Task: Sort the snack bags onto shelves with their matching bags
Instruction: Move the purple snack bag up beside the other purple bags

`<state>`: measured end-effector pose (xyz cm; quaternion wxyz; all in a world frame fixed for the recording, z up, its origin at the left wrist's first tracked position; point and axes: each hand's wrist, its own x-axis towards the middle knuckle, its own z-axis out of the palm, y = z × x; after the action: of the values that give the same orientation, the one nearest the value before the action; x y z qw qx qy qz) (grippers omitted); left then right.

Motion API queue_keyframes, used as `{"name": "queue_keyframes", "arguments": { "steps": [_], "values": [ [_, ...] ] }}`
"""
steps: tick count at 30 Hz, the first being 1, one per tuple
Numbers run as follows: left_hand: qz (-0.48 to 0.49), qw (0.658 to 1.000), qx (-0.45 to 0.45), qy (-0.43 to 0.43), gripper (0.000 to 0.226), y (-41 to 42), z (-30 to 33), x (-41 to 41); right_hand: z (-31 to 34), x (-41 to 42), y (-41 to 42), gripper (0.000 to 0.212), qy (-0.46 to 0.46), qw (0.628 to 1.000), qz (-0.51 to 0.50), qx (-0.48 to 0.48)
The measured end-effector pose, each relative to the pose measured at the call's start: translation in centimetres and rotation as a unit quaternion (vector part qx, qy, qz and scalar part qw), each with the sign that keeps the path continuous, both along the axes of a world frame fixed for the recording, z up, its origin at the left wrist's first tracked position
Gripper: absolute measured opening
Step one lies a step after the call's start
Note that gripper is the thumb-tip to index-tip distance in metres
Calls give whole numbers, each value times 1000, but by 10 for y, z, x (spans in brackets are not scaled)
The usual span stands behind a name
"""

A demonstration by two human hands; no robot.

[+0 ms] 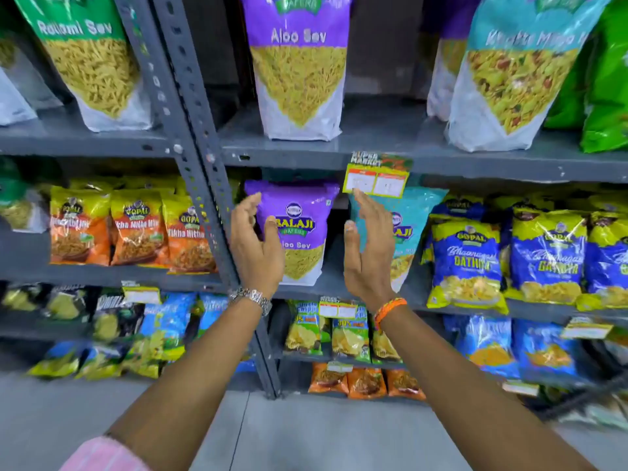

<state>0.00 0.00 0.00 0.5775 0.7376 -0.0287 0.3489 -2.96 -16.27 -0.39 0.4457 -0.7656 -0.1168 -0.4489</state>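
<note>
A purple Aloo Sev bag (pixel 299 229) stands upright on the middle grey shelf (pixel 333 287). My left hand (pixel 256 246) is open at the bag's left edge, its thumb in front of the bag face. My right hand (pixel 368 246) is open just right of the bag, held in front of a teal bag (pixel 407 232) standing beside it. Neither hand grips anything. A larger purple Aloo Sev bag (pixel 299 66) stands on the shelf above, with a large teal mixture bag (pixel 509 69) to its right.
A slotted grey upright post (pixel 200 158) runs down left of my left hand. Orange Gopal bags (pixel 136 232) fill the left bay, blue Gathiya bags (pixel 469 263) the right. A price tag (pixel 375 180) hangs above my right hand. Lower shelves hold several small bags; grey floor lies below.
</note>
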Motion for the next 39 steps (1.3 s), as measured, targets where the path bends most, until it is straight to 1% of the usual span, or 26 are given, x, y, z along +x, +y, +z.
{"name": "queue_keyframes", "arguments": {
  "steps": [3,5,8,9,12,14,17,21,22,25,26,29,32,36,39],
  "values": [
    [-37,992,-13,117,59,0,-25,24,-26,16,-2,39,77,996,13,30],
    [-54,977,-42,203,73,-4,-33,37,-47,25,1,36,129,989,38,57],
    [-76,953,-89,279,78,-8,-35,56,-77,41,2,43,220,969,75,88],
    [-80,947,-102,294,81,-9,-38,67,-88,50,2,50,266,954,83,110],
    [-95,937,-134,307,94,-6,-50,91,-116,72,4,83,398,899,95,155],
    [-101,937,-141,303,93,-3,-54,102,-129,89,1,101,441,877,105,157],
    [-93,945,-171,264,80,1,-63,118,-138,108,-1,114,459,864,126,164],
    [-113,948,-171,244,68,5,-71,130,-141,129,6,115,463,856,147,177],
    [-116,948,-168,246,66,8,-73,131,-141,133,9,112,461,856,146,181],
    [-110,951,-163,238,65,10,-78,132,-147,139,14,92,448,860,146,195],
    [-104,954,-160,231,64,9,-78,129,-148,138,14,88,446,860,149,199],
    [-87,965,-136,207,59,7,-85,114,-150,130,15,89,440,856,162,219],
    [-87,970,-124,188,59,6,-91,89,-150,113,12,87,436,850,187,229],
    [-76,975,-101,184,55,12,-86,54,-143,83,14,74,440,849,200,215],
    [-55,979,-77,183,53,17,-74,28,-129,56,18,74,457,844,200,199]
  ]
}}
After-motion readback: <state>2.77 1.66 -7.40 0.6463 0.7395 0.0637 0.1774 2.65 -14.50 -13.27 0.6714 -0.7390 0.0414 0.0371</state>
